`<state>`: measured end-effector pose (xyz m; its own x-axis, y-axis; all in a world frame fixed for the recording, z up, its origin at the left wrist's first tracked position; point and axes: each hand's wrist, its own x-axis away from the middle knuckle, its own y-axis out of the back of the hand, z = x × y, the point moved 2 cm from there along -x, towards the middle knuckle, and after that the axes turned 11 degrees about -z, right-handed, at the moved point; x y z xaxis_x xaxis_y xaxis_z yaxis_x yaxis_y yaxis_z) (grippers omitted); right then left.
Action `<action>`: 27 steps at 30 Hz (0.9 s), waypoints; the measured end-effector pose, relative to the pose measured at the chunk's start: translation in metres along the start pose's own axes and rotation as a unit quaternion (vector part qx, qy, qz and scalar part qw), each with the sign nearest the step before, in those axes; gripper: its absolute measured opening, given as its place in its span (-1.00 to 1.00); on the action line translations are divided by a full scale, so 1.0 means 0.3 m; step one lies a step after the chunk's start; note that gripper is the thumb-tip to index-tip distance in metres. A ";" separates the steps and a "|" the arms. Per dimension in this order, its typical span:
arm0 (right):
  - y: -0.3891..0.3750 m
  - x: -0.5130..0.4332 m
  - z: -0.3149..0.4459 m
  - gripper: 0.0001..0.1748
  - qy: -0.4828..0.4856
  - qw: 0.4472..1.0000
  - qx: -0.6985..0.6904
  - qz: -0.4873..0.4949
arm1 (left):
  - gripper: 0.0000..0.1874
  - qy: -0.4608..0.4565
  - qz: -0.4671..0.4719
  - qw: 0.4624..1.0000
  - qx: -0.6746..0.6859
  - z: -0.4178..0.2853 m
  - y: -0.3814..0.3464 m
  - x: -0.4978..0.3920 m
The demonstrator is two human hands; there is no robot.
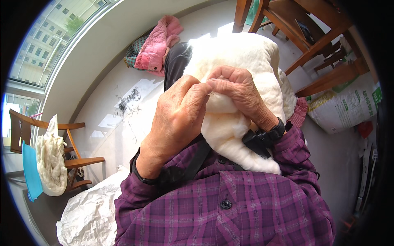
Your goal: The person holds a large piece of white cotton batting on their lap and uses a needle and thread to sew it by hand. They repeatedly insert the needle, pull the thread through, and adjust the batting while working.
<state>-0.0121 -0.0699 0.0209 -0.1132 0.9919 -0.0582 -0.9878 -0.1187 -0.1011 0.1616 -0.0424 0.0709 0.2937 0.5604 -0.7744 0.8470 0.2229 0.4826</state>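
Note:
A thick sheet of off-white cotton wadding [240, 52] lies draped over my lap and knees, with a folded end hanging towards my shirt. Above it, my left hand [181, 113] and my right hand [238, 92] meet, thumbs and forefingers pinched together at the tips. Whatever sits between the fingertips is too small or too hidden to make out. Both wrists carry black straps, and a black device [257, 143] on the right one rests against the wadding. Wisps of fibre cling to my dark trouser leg [175, 63].
Pink quilted cloth [157, 43] lies on the floor by the wall, near tangled dark threads [127, 100]. Left, a wooden chair [74, 126] holds more wadding [50, 160] and a blue tray [30, 172]. Crumpled white material [92, 212] lies below. Wooden chairs [301, 33] and a printed sack [344, 107] stand right.

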 end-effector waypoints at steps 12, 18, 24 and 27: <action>0.005 -0.003 -0.009 -0.81 -0.040 0.997 -0.057 0.019 | -0.64 -0.090 0.068 0.989 -0.093 0.019 -0.040 0.022; 0.003 -0.006 -0.015 -0.81 -0.053 0.995 -0.081 0.013 | -0.71 -0.116 0.072 0.983 -0.126 0.018 -0.051 0.023; 0.002 -0.004 -0.019 -0.80 -0.066 0.994 -0.084 0.011 | -0.80 -0.023 0.006 0.999 -0.031 0.028 -0.040 0.015; 0.006 -0.003 -0.022 -0.80 -0.063 0.994 -0.085 0.023 | -0.84 0.033 -0.018 0.999 -0.005 0.033 -0.035 0.015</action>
<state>-0.0131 -0.0713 0.0141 -0.1807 0.9819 0.0575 -0.9503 -0.1592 -0.2677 0.1586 -0.0500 0.0583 0.2335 0.6033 -0.7626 0.8515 0.2518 0.4599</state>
